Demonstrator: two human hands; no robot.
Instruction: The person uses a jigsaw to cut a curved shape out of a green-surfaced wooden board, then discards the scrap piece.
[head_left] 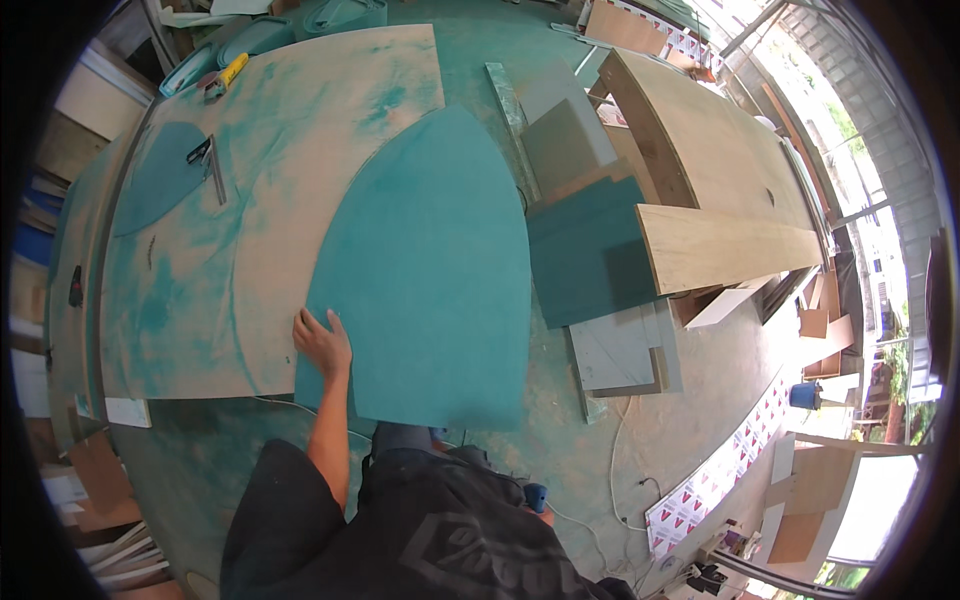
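A teal panel (430, 270) with a curved, pointed far end lies over the right part of the worktable, its near edge close to my body. My left hand (325, 345) rests on the panel's left edge near the table's front, fingers spread and holding nothing. Low by my right side, my right hand (547, 516) is closed round a blue tool (536, 496) that looks like a corded power tool. My shirt hides most of that hand, and the tool's exact kind does not show.
The teal-stained worktable (270, 200) carries a dark clamp-like tool (203, 152) and a yellow-handled tool (233, 72). To the right, a wooden box frame (730, 140) stands by a plywood strip (730, 250) and stacked panels (590, 250). A cable (613, 470) trails over the floor.
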